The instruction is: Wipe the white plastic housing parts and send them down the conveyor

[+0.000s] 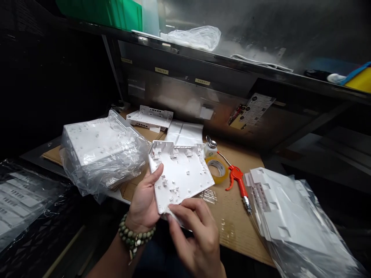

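A white moulded plastic panel (pixel 185 173) with small posts and clips is tilted up in front of me. My left hand (pixel 145 202) grips its left edge, thumb on the inner face and the other fingers hidden behind. At the panel's near lower corner, my right hand (pixel 197 231) pinches a white cloth (pixel 175 217) against the edge; most of the cloth is hidden by my fingers. Just beyond the panel are a roll of yellow tape (pixel 223 175), a small white bottle with a metal cap (pixel 211 147), and a red air blow gun (pixel 238 179).
Bagged white panels are stacked on the left (pixel 95 143) and right (pixel 284 204). Another white panel (pixel 153 117) lies at the back. Cardboard (pixel 243 239) covers the bench. Overhead runs a shelf with a green bin (pixel 107 13). A bag of labelled items (pixel 20 197) sits lower left.
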The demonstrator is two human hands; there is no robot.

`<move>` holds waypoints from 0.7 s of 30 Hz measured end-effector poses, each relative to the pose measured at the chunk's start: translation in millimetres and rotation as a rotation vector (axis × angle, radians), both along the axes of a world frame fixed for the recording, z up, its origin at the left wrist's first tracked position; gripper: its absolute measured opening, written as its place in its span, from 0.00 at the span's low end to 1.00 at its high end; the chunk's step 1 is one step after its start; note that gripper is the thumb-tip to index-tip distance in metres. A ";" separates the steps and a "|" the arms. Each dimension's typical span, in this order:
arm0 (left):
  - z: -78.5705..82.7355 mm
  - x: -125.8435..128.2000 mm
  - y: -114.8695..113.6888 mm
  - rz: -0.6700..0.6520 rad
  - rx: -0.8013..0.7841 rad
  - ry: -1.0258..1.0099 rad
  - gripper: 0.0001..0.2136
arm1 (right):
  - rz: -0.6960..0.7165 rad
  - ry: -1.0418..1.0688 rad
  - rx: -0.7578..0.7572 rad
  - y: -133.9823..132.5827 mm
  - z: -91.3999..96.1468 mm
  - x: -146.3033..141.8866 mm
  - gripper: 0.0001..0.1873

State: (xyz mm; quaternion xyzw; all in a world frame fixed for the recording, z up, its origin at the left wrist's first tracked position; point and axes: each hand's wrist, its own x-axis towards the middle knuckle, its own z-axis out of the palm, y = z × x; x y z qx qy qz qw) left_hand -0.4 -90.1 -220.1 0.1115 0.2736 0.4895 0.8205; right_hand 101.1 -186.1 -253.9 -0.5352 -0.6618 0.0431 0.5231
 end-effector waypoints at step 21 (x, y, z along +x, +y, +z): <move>-54.2 -99.4 33.8 -0.124 -0.054 0.303 0.37 | -0.367 -0.015 -0.039 -6.2 -20.3 99.2 0.11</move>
